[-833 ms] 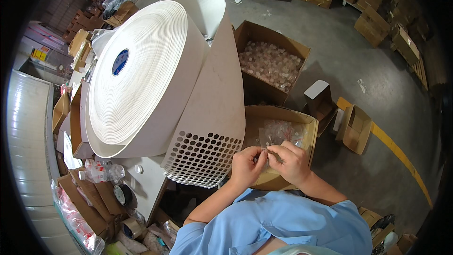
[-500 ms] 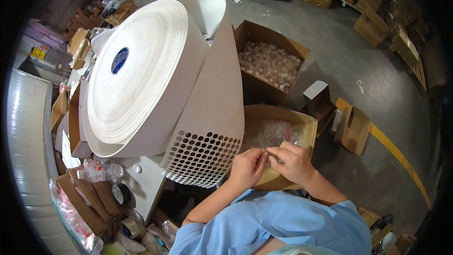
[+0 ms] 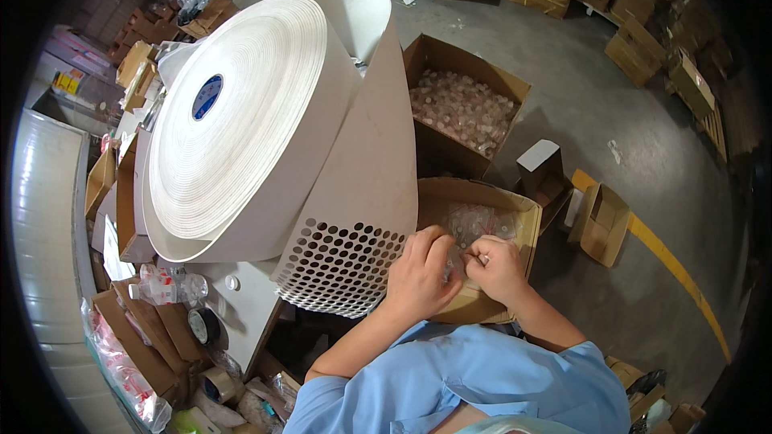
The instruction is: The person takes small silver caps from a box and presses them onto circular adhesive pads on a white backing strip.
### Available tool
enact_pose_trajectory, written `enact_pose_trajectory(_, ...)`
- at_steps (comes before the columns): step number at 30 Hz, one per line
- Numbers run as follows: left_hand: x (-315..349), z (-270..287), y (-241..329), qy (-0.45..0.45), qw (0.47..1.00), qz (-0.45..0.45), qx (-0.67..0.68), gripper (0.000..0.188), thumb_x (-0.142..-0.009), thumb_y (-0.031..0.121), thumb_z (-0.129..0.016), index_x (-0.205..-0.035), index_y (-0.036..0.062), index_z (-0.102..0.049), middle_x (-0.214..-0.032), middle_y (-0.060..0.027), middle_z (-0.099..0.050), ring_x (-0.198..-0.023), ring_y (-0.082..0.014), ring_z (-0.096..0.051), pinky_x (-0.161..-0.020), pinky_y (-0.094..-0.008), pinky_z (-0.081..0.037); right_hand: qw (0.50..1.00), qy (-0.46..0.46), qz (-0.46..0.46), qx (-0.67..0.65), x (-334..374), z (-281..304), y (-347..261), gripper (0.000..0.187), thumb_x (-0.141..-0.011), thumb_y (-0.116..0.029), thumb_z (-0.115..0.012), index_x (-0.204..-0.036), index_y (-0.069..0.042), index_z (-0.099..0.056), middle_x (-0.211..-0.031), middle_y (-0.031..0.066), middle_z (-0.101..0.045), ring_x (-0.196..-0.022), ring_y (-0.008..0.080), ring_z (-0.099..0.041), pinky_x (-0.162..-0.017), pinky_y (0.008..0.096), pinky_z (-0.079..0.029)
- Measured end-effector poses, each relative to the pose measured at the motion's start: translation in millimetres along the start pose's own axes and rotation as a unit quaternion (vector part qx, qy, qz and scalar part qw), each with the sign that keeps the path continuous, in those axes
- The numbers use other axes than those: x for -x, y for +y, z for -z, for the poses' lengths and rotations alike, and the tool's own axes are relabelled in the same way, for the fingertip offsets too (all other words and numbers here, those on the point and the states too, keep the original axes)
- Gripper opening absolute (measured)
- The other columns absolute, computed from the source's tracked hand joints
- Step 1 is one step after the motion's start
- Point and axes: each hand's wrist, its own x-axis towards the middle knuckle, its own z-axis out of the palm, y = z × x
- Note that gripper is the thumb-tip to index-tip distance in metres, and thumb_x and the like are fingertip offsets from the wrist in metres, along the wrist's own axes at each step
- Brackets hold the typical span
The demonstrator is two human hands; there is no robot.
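Both of my hands work close together over a shallow cardboard box (image 3: 527, 235) at my front. My left hand (image 3: 421, 273) curls round a small clear plastic piece (image 3: 452, 264), its exact kind hidden by the fingers. Closed in a pinch, my right hand (image 3: 495, 272) meets it from the right; what its fingertips hold is too small to make out. Thin clear plastic bags (image 3: 476, 221) lie in the box behind my hands. Just left of them hangs a white sheet (image 3: 362, 169) with rows of punched round holes, coming off a big white roll (image 3: 241, 128).
A deep carton (image 3: 466, 112) full of small clear round pieces stands beyond the box. Small open cartons (image 3: 603, 221) sit on the floor at right, by a yellow line (image 3: 683, 273). Clear plastic bottles (image 3: 169, 285) and a black tape roll (image 3: 205, 326) are at left.
My left hand has turned and risen, its fingers now curled over the clear plastic. My right hand has drawn slightly back, its fingers more tucked in.
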Motion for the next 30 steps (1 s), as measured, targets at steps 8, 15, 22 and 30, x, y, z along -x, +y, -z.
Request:
enact_pose_trajectory(8,10.3,-13.1,-13.4,-0.049,0.985,0.01,0.165,0.043,-0.067,0.003,-0.072,-0.108,0.0008,-0.056,-0.089,-0.0143,-0.062,-0.081,-0.0304,-0.061,-0.069,-0.0363,-0.051,0.962,-0.087,-0.145,-0.217,-0.3,6.6,5.7,0.012,-0.079,-0.007,-0.061,-0.071,0.002,-0.059,-0.056,-0.0026,-0.052,-0.051,0.0026,-0.046,-0.045,0.0219,-0.036)
enact_pose_trajectory(15,10.7,-13.6,-14.3,-0.044,0.99,-0.028,0.131,0.039,-0.069,0.006,-0.072,-0.105,0.0012,-0.058,-0.085,-0.0124,-0.061,-0.076,-0.0294,-0.06,-0.065,-0.0368,-0.05,0.971,-0.107,-0.139,-0.161,-5.9,12.2,-1.7,0.014,-0.079,-0.009,-0.063,-0.072,0.002,-0.06,-0.055,0.0004,-0.054,-0.048,0.0047,-0.048,-0.045,0.0226,-0.038)
enact_pose_trajectory(22,13.0,-16.4,-6.2,-0.013,0.996,0.014,0.091,0.038,-0.07,0.008,-0.074,-0.104,0.0013,-0.059,-0.082,-0.0117,-0.062,-0.072,-0.0276,-0.061,-0.063,-0.035,-0.05,0.993,-0.043,-0.077,-0.076,-4.5,6.3,-3.6,0.018,-0.084,-0.014,-0.06,-0.075,0.001,-0.06,-0.069,0.0032,-0.059,-0.062,0.013,-0.055,-0.056,0.0266,-0.043)
enact_pose_trajectory(30,10.2,-21.6,-12.3,-0.124,0.907,0.201,0.347,0.034,-0.077,0.011,-0.073,-0.103,-0.0044,-0.059,-0.085,-0.0077,-0.065,-0.072,-0.0094,-0.059,-0.064,-0.0252,-0.048,0.786,0.013,-0.092,-0.611,-2.1,-14.0,0.5,0.049,-0.099,-0.043,-0.03,-0.11,0.0,-0.051,-0.109,0.0101,-0.051,-0.11,0.0202,-0.048,-0.098,0.0359,-0.035)
